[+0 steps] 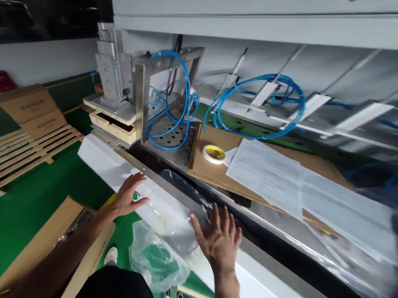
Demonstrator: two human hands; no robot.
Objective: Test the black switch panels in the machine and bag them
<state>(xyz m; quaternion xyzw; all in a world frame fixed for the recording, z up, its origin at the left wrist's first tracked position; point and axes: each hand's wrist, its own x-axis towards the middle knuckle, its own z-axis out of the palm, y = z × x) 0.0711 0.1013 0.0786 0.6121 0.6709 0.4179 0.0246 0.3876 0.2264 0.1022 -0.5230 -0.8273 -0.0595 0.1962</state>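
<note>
My left hand (129, 194) is at the left part of the white machine ledge (167, 215), thumb and fingers apart, with a green round button (135, 196) showing between them. Nothing is held in it. My right hand (218, 239) is further right over the same ledge, fingers spread, empty. Its fingertips are near the inner edge, beside clear plastic film (186, 182) lying in the dark gap. Whether either hand presses on the ledge I cannot tell.
Behind lie cardboard sheets (203, 140), a tape roll (214, 154) and paper sheets (265, 172). Coiled blue tubing (302, 106) hangs over slanted cylinders. A metal press fixture (111, 70) stands left. An open carton (42, 242), a plastic bag (157, 259) and a wooden pallet (25, 150) occupy the floor.
</note>
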